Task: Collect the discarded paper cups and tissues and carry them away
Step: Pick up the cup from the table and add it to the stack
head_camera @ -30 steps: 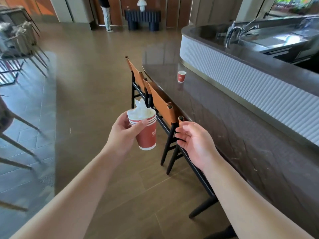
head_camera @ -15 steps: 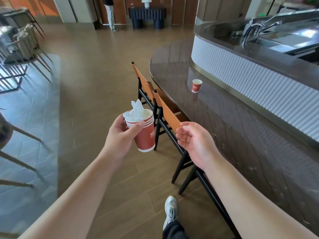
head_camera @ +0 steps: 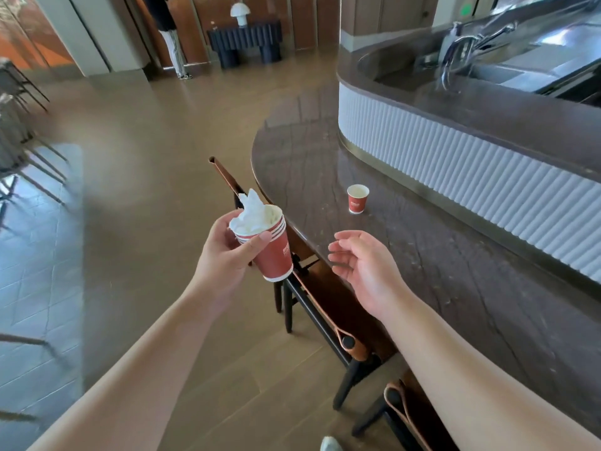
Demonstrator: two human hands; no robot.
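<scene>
A stack of red cups [head_camera: 271,247] stuffed with tissues [head_camera: 250,213] is held in the left hand [head_camera: 224,260]; the right hand [head_camera: 366,266] is kept loose and empty near a lone cup [head_camera: 357,199] on the surface [head_camera: 439,255].

A curved dark bar counter [head_camera: 439,255] fronts a ribbed white panel [head_camera: 487,164]. Leather-backed chairs [head_camera: 328,307] line it. Brown wood floor [head_camera: 156,151] gleams.

The person [head_camera: 167,34] standing at the far wall is cut off above the shoulders by the top edge. The tap [head_camera: 461,50] on the far right counter is smeared by blur. The printing on the stacked red cups [head_camera: 274,252] is too small to read. Chairs [head_camera: 19,151] at the left edge are blurred and cropped.
</scene>
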